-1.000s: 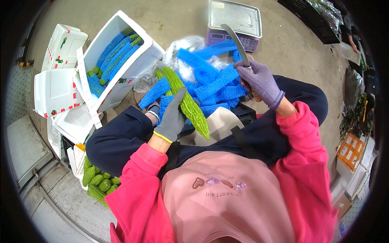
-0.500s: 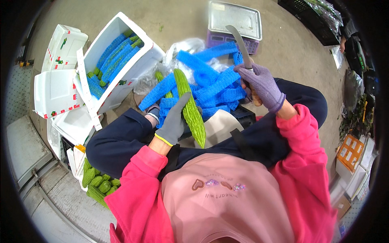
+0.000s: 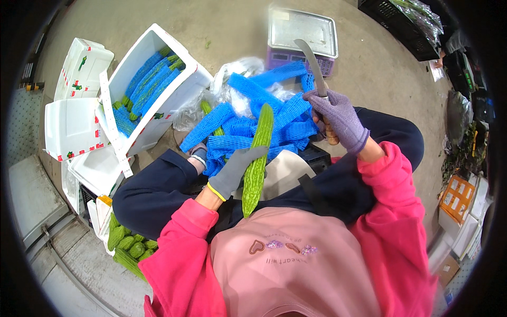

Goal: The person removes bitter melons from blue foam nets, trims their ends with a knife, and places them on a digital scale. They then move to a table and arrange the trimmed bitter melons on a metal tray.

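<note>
Near the centre of the frame, the left hand (image 3: 234, 171) in a grey glove was closed around the middle of a long green bitter gourd (image 3: 256, 160), holding it almost upright in the picture, its tip toward the pile of blue foam net sleeves (image 3: 248, 124) above it. The right hand (image 3: 338, 116), in a purple glove at centre right, was wrapped tight around the wooden handle of a curved knife (image 3: 312, 62), the blade pointing to the upper edge toward a purple scale with a steel tray (image 3: 302, 34). The gourd looked firm and fairly light, with a bumpy skin that should give a gloved hand good purchase (though the ridges would likely bruise under a hard squeeze), so its thick middle seemed the best place to hold it. At upper left stood a white foam box (image 3: 182, 87) with sleeved gourds packed inside; more bare gourds (image 3: 127, 245) lay at lower left.
</note>
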The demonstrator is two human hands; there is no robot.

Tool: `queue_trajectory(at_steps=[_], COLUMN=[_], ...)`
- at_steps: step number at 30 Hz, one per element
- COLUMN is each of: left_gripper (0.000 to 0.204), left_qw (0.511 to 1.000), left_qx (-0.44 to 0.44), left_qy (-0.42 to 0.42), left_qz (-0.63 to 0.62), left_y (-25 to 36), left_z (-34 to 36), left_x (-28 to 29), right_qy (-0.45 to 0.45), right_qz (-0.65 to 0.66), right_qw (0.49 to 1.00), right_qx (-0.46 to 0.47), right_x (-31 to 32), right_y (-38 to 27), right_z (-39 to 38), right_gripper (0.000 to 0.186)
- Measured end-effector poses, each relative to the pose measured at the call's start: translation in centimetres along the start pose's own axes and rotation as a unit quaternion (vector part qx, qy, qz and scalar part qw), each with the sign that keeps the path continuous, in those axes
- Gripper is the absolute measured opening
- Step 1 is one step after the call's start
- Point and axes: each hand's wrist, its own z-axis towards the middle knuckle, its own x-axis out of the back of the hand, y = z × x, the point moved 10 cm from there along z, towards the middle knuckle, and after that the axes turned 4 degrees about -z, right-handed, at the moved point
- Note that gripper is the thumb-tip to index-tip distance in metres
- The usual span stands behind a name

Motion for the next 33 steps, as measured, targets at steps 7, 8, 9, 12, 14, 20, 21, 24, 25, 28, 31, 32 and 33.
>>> queue_trajectory(at_steps=[7,8,9,12,14,20,21,24,25,28,31,32,33], left_gripper=[0.036,0.036,0.035,0.032,0.031,0.03,0.03,0.031,0.032,0.034,0.035,0.035,0.035], left_qw=[0.997,0.996,0.994,0.988,0.983,0.974,0.978,0.987,0.991,0.994,0.994,0.993,0.993], left_qx=[-0.02,-0.028,-0.036,-0.067,-0.082,-0.135,-0.132,-0.099,-0.08,-0.065,-0.06,-0.057,-0.06], left_qy=[-0.013,-0.02,-0.019,-0.023,-0.019,0.017,0.017,0.025,0.027,0.033,0.035,0.036,0.039], left_qz=[0.071,0.088,0.101,0.141,0.162,0.179,0.163,0.122,0.101,0.084,0.09,0.092,0.091], left_y=[-0.1,-0.1,0.0,0.2,0.4,2.1,2.2,1.9,1.6,1.2,1.1,1.0,1.1], left_z=[0.8,0.9,1.1,1.5,1.7,1.8,1.8,1.7,1.7,1.7,1.8,1.9,1.9], left_x=[0.6,0.5,0.6,0.7,1.0,2.0,2.0,2.4,2.5,2.5,2.5,2.5,2.6], right_qy=[0.009,0.006,0.003,0.005,0.004,0.004,0.007,0.005,0.006,0.004,0.005,0.004,0.004], right_qz=[-0.009,-0.003,0.003,-0.003,0.004,0.002,0.001,-0.003,-0.006,-0.005,-0.007,-0.012,-0.016], right_qw=[1.0,1.0,1.0,1.0,1.0,1.0,1.0,1.0,1.0,1.0,1.0,1.0,1.0], right_qx=[0.007,0.011,0.014,0.011,0.014,0.011,0.006,0.012,0.01,0.013,0.007,0.004,-0.001], right_x=[0.0,0.0,0.0,0.1,0.1,0.0,0.0,0.0,0.0,-0.1,-0.1,-0.1,-0.1], right_y=[0.1,0.1,0.1,0.3,0.3,0.3,0.4,0.2,0.3,0.1,0.0,-0.1,-0.1], right_z=[0.1,0.1,0.2,0.2,0.3,0.2,0.3,0.2,0.2,0.2,0.1,0.0,-0.1], right_gripper=[0.03,0.034,0.037,0.038,0.038,0.037,0.037,0.036,0.036,0.035,0.035,0.034,0.034])
